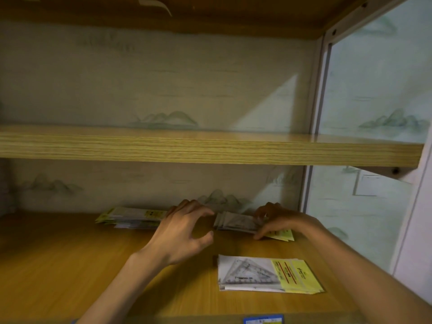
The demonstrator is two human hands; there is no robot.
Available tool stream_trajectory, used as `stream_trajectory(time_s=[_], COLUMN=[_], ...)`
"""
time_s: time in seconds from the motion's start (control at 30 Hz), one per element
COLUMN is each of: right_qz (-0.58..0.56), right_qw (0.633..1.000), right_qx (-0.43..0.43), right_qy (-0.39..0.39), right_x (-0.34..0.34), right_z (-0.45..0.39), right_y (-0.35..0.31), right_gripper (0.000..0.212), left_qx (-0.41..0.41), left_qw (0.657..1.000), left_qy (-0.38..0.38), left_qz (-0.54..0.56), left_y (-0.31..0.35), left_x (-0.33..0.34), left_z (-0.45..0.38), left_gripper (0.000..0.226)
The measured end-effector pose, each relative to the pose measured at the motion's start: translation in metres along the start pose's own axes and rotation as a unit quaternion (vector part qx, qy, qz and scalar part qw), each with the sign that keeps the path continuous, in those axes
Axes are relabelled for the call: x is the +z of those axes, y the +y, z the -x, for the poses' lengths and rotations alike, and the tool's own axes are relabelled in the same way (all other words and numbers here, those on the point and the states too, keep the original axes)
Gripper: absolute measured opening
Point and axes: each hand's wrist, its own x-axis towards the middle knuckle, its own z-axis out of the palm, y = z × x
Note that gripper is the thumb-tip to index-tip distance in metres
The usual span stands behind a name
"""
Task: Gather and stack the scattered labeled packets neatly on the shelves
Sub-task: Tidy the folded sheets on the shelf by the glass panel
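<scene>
1. Right hand (274,220) grips the rear-right packet stack (236,222) at its right end: fingers curled over the top, thumb underneath at the front edge, pinching the bundle. Probably clamped so the packets don't fan out while being squared.
2. Left hand (184,232) sits just off the stack's left end, at its 9 o'clock. Fingers spread and curved, thumb apart, holding nothing. Contact with the stack: can't tell, there looks to be a small gap. Reads as a stop to tap the loose ends flush.
3. That stack lies on the lower shelf (58,265) near the back wall, at 1 o'clock from the shelf centre. Yellow label ends point right, poking out under the right hand.
4. Second pile, the left stack (131,218), sits at 9 o'clock from the left hand, also against the back. Edges look ragged and slightly fanned; likely needs squaring or merging.
5. Front stack (268,273), at 5 o'clock from the left hand, lies flat near the shelf's front edge. Set-square packets, yellow labels right. Same label orientation as the held stack, which makes merging easy.
6. Upper shelf (210,148): no packets visible on it.
</scene>
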Motion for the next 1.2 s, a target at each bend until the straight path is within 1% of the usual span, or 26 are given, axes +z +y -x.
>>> stream_trajectory(time_s=[0.1, 0.4, 0.53, 0.6, 0.73, 0.8, 0.87, 0.97, 1.1, 1.2], right_qz=[-0.019, -0.058, -0.08, -0.075, -0.047, -0.026, -0.009, 0.001, 0.01, 0.003], right_qw=[1.0, 0.994, 0.986, 0.982, 0.974, 0.965, 0.955, 0.947, 0.936, 0.934], right_qx=[-0.012, -0.055, -0.082, -0.095, -0.119, -0.145, -0.176, -0.202, -0.235, -0.245], right_qy=[0.015, 0.08, 0.121, 0.144, 0.189, 0.215, 0.24, 0.25, 0.261, 0.26], right_x=[0.004, 0.01, 0.011, 0.01, 0.008, 0.009, 0.011, 0.015, 0.02, 0.024], right_z=[-0.001, 0.006, 0.012, 0.02, 0.05, 0.065, 0.076, 0.083, 0.087, 0.091], right_y=[0.002, 0.007, -0.002, -0.01, -0.034, -0.044, -0.051, -0.056, -0.058, -0.057], right_gripper=[0.073, 0.058, 0.061, 0.064, 0.071, 0.07, 0.067, 0.067, 0.073, 0.072], left_qx=[-0.003, -0.018, -0.02, -0.02, -0.011, 0.001, 0.013, 0.034, 0.067, 0.071], left_qw=[1.0, 0.999, 0.999, 0.999, 0.999, 0.998, 0.998, 0.996, 0.994, 0.994], left_qy=[0.001, -0.021, -0.021, -0.008, 0.007, 0.003, 0.001, 0.006, 0.018, 0.035], left_qz=[-0.002, -0.023, -0.038, -0.047, -0.046, -0.055, -0.068, -0.078, -0.086, -0.073], left_y=[0.0, 0.002, 0.006, 0.007, 0.01, 0.014, 0.019, 0.025, 0.029, 0.031], left_x=[0.0, 0.005, 0.005, 0.004, 0.001, 0.001, 0.002, 0.006, 0.011, 0.012], left_z=[0.0, -0.006, -0.009, -0.011, -0.014, -0.015, -0.017, -0.018, -0.016, -0.012], left_gripper=[0.055, 0.057, 0.061, 0.067, 0.092, 0.103, 0.109, 0.105, 0.09, 0.081])
